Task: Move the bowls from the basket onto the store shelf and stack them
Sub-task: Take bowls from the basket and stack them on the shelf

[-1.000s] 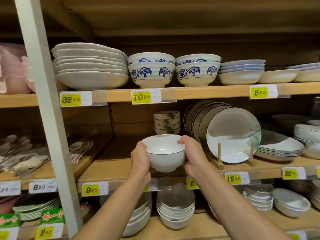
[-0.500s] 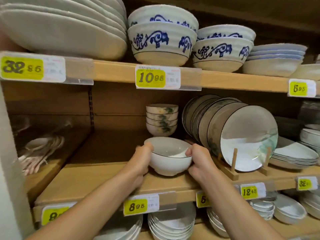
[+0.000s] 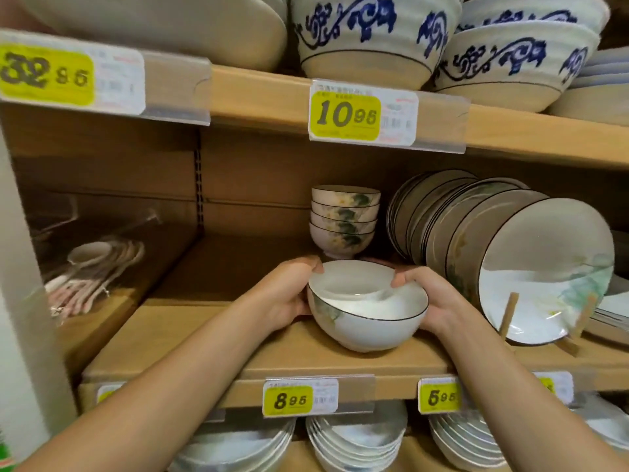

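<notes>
A white bowl (image 3: 369,318) with a dark rim and a faint green print rests on the middle wooden shelf (image 3: 190,338), near its front edge. My left hand (image 3: 284,294) grips its left side with the thumb over the rim. My right hand (image 3: 434,298) grips its right side, thumb also on the rim. Behind it, at the back of the shelf, stands a stack of several matching flower-printed bowls (image 3: 343,223). The basket is out of view.
A row of upright plates (image 3: 503,260) leans on a wooden stand right of the bowl. Spoons (image 3: 92,270) lie in the left compartment. Large blue-patterned bowls (image 3: 371,35) sit on the shelf above; stacked white bowls (image 3: 354,441) fill the shelf below.
My view has come closer to the shelf. Both hands carried the bowl forward and down, and it now sits on the middle shelf in front of the stack.
</notes>
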A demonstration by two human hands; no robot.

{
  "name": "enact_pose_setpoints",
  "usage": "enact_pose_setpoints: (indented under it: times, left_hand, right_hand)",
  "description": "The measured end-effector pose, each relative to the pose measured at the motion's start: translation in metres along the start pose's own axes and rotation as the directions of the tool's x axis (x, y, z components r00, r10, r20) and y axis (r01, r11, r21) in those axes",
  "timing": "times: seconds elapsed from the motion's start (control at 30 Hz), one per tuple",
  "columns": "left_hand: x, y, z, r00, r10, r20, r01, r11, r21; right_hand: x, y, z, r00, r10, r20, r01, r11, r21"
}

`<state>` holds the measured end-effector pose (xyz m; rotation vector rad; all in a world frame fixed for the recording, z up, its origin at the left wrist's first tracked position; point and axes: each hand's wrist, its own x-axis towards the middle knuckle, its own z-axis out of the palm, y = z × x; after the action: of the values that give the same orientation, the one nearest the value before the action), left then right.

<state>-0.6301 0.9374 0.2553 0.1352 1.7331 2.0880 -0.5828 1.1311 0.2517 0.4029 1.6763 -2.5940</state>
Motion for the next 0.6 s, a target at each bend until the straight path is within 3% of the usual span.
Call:
enact_pose_setpoints:
  times: [0.27, 0.43, 0.6]
  left_hand:
    - [-0.001, -0.003, 0.005, 0.991, 0.094, -0.099, -0.086, 0.993, 0.083]
    - [-0.009, -0.009, 0.024, 0.929, 0.18, -0.322, -0.17, 0.984, 0.058]
    - [-0.018, -0.021, 0.032, 0.95, 0.14, -0.281, -0.155, 0.987, -0.031]
  right_hand:
    - [-0.003, 0.001, 0.006, 0.998, -0.058, -0.018, 0.057, 0.997, -0.047]
    - [-0.036, 0.024, -0.009, 0.96, -0.272, -0.07, 0.27, 0.962, -0.043]
    - [-0.042, 0.022, 0.0, 0.959, -0.236, -0.156, 0.23, 0.972, -0.055]
